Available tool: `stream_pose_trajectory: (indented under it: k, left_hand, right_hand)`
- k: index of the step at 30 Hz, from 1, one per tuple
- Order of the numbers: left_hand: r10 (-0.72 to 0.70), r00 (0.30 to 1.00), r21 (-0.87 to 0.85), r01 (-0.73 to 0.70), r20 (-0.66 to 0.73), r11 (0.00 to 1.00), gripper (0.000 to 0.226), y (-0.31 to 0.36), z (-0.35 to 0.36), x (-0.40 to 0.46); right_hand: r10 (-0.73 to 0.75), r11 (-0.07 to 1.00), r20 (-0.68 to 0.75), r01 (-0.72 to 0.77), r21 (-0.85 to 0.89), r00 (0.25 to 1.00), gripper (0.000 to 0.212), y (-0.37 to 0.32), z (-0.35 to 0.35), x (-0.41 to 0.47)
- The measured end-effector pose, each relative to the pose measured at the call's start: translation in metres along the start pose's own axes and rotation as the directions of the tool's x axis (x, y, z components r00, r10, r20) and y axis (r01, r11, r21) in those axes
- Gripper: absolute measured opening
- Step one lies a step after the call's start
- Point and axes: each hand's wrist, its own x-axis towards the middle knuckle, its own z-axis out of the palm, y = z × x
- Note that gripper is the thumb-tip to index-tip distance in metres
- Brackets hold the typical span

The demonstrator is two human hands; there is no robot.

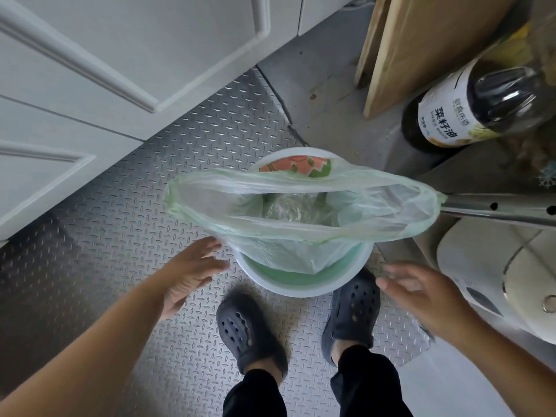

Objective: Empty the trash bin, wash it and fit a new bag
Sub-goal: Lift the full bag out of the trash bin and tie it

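A small round trash bin [279,284] with a white rim and green inside stands on the floor just in front of my feet. A thin pale green bag [376,206] hangs in it, its mouth stretched wide and sticking out well past the rim on both sides. Crumpled clear plastic lies at the bottom of the bag, and an orange-and-green wrapper [296,166] shows at the far rim. My left hand [188,273] hovers open by the bag's near left edge. My right hand [421,293] is open, blurred, to the right of the bin, touching nothing.
White cabinet doors [120,70] run along the left. The floor is metal tread plate [105,236]. A large dark oil bottle [469,112] and wooden boards [421,46] stand at the upper right. A metal tube [496,207] and a white appliance [496,284] crowd the right side.
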Motion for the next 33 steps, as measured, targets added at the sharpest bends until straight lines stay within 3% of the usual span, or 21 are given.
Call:
stream_pose_trajectory:
  k: [2, 4, 6, 8, 13, 16, 19, 21, 24, 26, 31, 33]
  left_hand:
    - [0.031, 0.985, -0.122, -0.010, 0.169, 0.992, 0.089, 0.012, 0.001, 0.003]
    - [0.053, 0.972, -0.035, -0.047, 0.228, 0.998, 0.097, 0.022, 0.002, 0.010]
    - [0.057, 0.969, 0.115, -0.087, 0.242, 0.990, 0.089, 0.033, 0.006, 0.016]
    - [0.064, 0.975, 0.157, -0.098, 0.211, 0.983, 0.070, 0.039, 0.010, 0.022]
    - [0.220, 0.974, -0.048, -0.218, 0.061, 0.975, 0.073, 0.053, 0.013, 0.026]
    - [0.313, 0.947, -0.154, -0.320, -0.068, 0.935, 0.067, 0.061, 0.016, 0.029]
    - [0.422, 0.898, -0.226, -0.439, -0.122, 0.869, 0.044, 0.073, 0.023, 0.030]
    - [0.454, 0.882, -0.205, -0.471, -0.128, 0.858, 0.062, 0.079, 0.029, 0.031]
    - [0.469, 0.862, -0.174, -0.500, -0.191, 0.848, 0.051, 0.085, 0.036, 0.032]
    - [0.458, 0.848, -0.209, -0.515, -0.268, 0.831, 0.040, 0.088, 0.040, 0.033]
    - [0.416, 0.795, -0.360, -0.582, -0.442, 0.729, 0.006, 0.094, 0.048, 0.034]
    - [0.403, 0.772, -0.422, -0.616, -0.492, 0.665, 0.011, 0.099, 0.051, 0.032]
  right_hand:
    - [-0.036, 0.999, 0.120, 0.032, 0.041, 0.992, 0.064, 0.004, -0.007, 0.028]
    - [-0.152, 0.988, 0.224, 0.144, 0.050, 0.963, 0.068, -0.006, -0.015, 0.053]
    - [-0.272, 0.962, 0.274, 0.266, 0.061, 0.922, 0.068, -0.014, -0.020, 0.073]
    - [-0.266, 0.961, 0.262, 0.233, 0.151, 0.928, 0.079, -0.023, -0.024, 0.089]
    - [-0.316, 0.941, 0.274, 0.263, 0.215, 0.908, 0.116, -0.051, -0.020, 0.104]
    - [-0.474, 0.869, 0.077, 0.452, 0.201, 0.877, 0.134, -0.071, -0.013, 0.106]
    - [-0.608, 0.792, -0.053, 0.610, 0.034, 0.792, 0.119, -0.093, -0.004, 0.104]
    - [-0.675, 0.736, -0.088, 0.677, -0.011, 0.733, 0.101, -0.105, 0.005, 0.103]
    - [-0.801, 0.586, -0.046, 0.765, -0.266, 0.597, 0.064, -0.115, 0.021, 0.101]
    - [-0.829, 0.554, -0.059, 0.803, -0.217, 0.556, 0.043, -0.117, 0.035, 0.098]
    - [-0.687, 0.711, -0.184, 0.702, 0.032, 0.703, 0.024, -0.124, 0.062, 0.082]
    - [-0.599, 0.765, -0.264, 0.638, 0.088, 0.756, 0.030, -0.130, 0.065, 0.077]
